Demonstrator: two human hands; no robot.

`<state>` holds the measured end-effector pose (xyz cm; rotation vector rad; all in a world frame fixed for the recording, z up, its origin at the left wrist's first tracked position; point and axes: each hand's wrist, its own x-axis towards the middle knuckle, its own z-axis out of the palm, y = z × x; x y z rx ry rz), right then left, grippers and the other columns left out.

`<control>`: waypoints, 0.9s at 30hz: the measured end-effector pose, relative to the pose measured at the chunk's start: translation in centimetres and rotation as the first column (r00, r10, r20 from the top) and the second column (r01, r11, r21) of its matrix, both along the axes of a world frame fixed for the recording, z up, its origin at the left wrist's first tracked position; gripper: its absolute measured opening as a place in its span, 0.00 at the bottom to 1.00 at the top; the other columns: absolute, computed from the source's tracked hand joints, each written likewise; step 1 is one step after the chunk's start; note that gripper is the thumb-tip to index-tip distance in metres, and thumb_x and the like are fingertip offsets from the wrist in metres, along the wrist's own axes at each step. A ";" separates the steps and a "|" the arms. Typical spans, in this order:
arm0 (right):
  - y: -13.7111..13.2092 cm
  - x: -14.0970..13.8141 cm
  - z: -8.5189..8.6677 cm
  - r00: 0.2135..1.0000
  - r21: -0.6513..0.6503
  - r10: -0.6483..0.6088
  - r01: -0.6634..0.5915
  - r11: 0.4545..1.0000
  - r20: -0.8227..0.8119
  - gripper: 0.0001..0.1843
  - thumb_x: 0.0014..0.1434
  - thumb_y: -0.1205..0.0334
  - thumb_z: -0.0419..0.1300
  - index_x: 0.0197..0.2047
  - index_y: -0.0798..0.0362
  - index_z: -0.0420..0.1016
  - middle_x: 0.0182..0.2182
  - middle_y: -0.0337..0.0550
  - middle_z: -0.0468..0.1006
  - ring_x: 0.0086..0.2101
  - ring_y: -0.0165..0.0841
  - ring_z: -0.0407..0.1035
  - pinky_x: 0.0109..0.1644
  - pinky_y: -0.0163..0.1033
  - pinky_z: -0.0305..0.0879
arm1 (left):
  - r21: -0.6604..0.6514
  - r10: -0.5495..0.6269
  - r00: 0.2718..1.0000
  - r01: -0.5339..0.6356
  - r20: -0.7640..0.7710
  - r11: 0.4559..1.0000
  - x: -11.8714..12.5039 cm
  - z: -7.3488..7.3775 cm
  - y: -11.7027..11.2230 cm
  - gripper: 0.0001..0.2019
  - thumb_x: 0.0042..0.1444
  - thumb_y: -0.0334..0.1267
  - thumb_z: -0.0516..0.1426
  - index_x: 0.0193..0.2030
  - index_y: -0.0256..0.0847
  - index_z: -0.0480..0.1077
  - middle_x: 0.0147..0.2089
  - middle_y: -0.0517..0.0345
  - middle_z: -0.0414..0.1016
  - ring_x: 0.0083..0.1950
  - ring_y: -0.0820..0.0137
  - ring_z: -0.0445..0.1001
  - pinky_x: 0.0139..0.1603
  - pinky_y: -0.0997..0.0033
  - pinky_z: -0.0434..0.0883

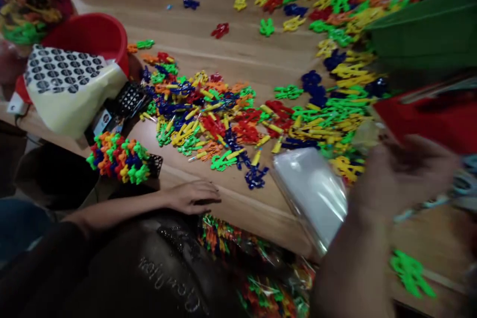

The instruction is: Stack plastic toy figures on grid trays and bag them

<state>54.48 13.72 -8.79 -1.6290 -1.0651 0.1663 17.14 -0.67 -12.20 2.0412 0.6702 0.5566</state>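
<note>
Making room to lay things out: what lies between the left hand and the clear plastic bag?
In the head view, a dark blue plastic toy piece lies on the wooden table between the left hand and the clear plastic bag, with wood showing around it.

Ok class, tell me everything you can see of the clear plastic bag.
The clear plastic bag is a flat, glossy, milky-looking rectangle, slightly blurred, lying aslant across the edge of the wooden table, one corner overhanging. It sits beside the right hand, though contact is unclear. Yellow plastic pieces lie near its top.
</note>
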 end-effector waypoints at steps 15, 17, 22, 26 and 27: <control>-11.2 -22.2 -3.3 0.703 -0.141 0.702 -0.688 0.712 0.113 0.12 0.71 0.59 0.56 0.49 0.49 0.81 0.48 0.51 0.82 0.51 0.48 0.76 0.59 0.57 0.74 | 0.582 0.588 0.791 -0.401 -0.170 0.708 -13.6 14.3 -1.6 0.19 0.76 0.44 0.52 0.66 0.39 0.72 0.61 0.44 0.82 0.67 0.58 0.77 0.70 0.50 0.74; -9.8 -22.6 -2.6 0.700 -0.180 0.698 -0.674 0.716 0.154 0.13 0.70 0.60 0.55 0.49 0.50 0.81 0.46 0.52 0.82 0.50 0.48 0.76 0.59 0.57 0.73 | 0.576 0.629 0.729 -0.400 -0.271 0.713 -14.3 13.5 -0.1 0.27 0.77 0.50 0.48 0.71 0.34 0.67 0.69 0.38 0.76 0.73 0.53 0.70 0.75 0.45 0.68; -5.9 -24.6 -1.6 0.669 -0.217 0.708 -0.674 0.706 0.227 0.15 0.68 0.66 0.54 0.50 0.51 0.81 0.48 0.53 0.83 0.51 0.48 0.74 0.61 0.56 0.71 | 0.580 0.645 0.587 -0.333 -0.490 0.744 -13.8 11.5 1.4 0.30 0.77 0.51 0.45 0.71 0.29 0.67 0.66 0.33 0.77 0.72 0.48 0.72 0.78 0.39 0.60; -1.8 -27.1 -2.1 0.615 -0.202 0.731 -0.708 0.677 0.294 0.22 0.68 0.72 0.50 0.53 0.48 0.82 0.56 0.50 0.81 0.56 0.46 0.70 0.66 0.56 0.66 | 0.576 0.598 0.606 -0.265 -0.524 0.773 -14.1 11.6 1.1 0.27 0.75 0.48 0.48 0.70 0.30 0.70 0.61 0.35 0.81 0.66 0.49 0.77 0.75 0.41 0.64; -0.8 -27.6 -2.3 0.588 -0.216 0.750 -0.724 0.655 0.305 0.22 0.68 0.73 0.50 0.53 0.48 0.82 0.58 0.50 0.81 0.57 0.45 0.69 0.67 0.56 0.65 | 0.572 0.586 0.617 -0.254 -0.525 0.780 -14.4 11.7 1.0 0.26 0.75 0.46 0.48 0.69 0.30 0.71 0.62 0.35 0.81 0.66 0.50 0.77 0.75 0.40 0.64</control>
